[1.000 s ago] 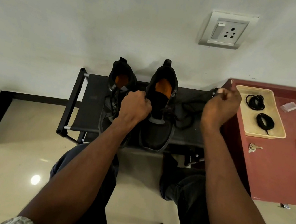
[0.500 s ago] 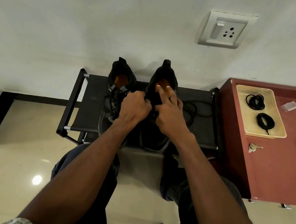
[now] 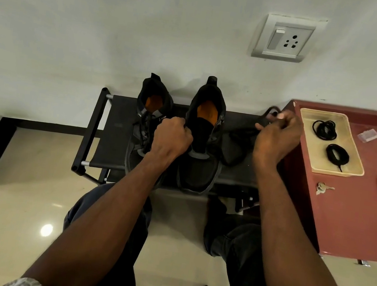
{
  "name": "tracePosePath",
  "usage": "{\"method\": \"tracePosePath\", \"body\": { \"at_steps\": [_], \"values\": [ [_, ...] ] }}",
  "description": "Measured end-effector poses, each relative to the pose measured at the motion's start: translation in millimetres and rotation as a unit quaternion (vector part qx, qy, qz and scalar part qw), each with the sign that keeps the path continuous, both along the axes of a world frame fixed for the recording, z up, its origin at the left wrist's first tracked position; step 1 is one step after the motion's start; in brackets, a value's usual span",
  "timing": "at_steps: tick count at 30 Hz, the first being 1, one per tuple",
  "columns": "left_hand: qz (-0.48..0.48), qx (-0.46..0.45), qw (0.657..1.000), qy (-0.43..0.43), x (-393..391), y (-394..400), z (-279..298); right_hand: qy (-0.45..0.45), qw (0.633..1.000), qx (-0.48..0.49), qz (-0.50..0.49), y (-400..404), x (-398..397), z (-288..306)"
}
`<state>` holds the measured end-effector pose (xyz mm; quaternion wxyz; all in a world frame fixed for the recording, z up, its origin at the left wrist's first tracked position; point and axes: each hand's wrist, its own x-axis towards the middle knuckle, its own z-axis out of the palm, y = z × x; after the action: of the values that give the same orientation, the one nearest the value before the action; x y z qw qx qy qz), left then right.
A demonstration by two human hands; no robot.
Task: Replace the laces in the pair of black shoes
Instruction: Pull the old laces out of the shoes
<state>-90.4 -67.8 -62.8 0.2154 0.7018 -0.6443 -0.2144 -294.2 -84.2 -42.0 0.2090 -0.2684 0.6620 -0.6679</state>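
The left hand (image 3: 173,138) is gripping the inner collar edge of the unlaced black fabric shoe with the orange insole (image 3: 203,140), which is standing beside its still-laced black twin (image 3: 147,124) on the black fabric-topped metal rack (image 3: 115,132). The right hand (image 3: 277,141) is pinching the loose black lace (image 3: 238,147), which is trailing across the rack. Two coiled black laces (image 3: 325,130) are lying in the beige plastic tray (image 3: 354,155) on the red-brown worktop (image 3: 354,221).

The scene is lit softly and evenly from overhead. A small bright glare spot is reflected on the glossy floor (image 3: 46,230). Soft shadows are cast on the wall (image 3: 127,23) behind the shoes (image 3: 203,145). Straight lines are bowed by wide-angle distortion toward the edges. The right hand (image 3: 277,141) is slightly blurred; detail in the dark areas is lost.
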Motion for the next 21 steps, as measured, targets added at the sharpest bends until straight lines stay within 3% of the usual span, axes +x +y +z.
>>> {"method": "tracePosePath", "body": {
  "at_steps": [3,4,6,8,10,12,13,14,17,19,21],
  "values": [
    [0.008,0.003,1.0,0.001,2,1,1,-0.051,0.997,0.022,-0.047,1,-15,3],
    [0.008,0.003,1.0,0.0,2,1,1,-0.071,0.996,0.043,-0.018,2,-19,3],
    [0.008,0.005,1.0,0.002,2,0,2,-0.17,0.97,0.078,0.156,10,-18,10],
    [0.008,0.008,1.0,0.011,1,-1,2,-0.254,0.875,0.136,0.39,22,-14,24],
    [0.009,0.01,1.0,0.02,0,-3,2,-0.198,0.737,0.226,0.605,34,-11,39],
    [0.009,0.014,1.0,0.022,0,-3,1,-0.124,0.594,0.278,0.745,47,-3,48],
    [0.009,0.015,1.0,0.024,0,-2,1,-0.089,0.57,0.299,0.76,50,0,47],
    [0.009,0.014,1.0,0.026,-1,-2,2,-0.047,0.589,0.316,0.742,51,5,46],
    [0.007,0.009,0.999,0.035,-1,-1,2,0.201,0.758,0.328,0.527,37,12,20],
    [0.006,0.009,0.999,0.037,1,-2,2,0.31,0.78,0.328,0.433,28,14,6],
    [0.006,0.008,0.999,0.036,0,-1,1,0.312,0.765,0.342,0.448,26,19,2]
  ]
}}
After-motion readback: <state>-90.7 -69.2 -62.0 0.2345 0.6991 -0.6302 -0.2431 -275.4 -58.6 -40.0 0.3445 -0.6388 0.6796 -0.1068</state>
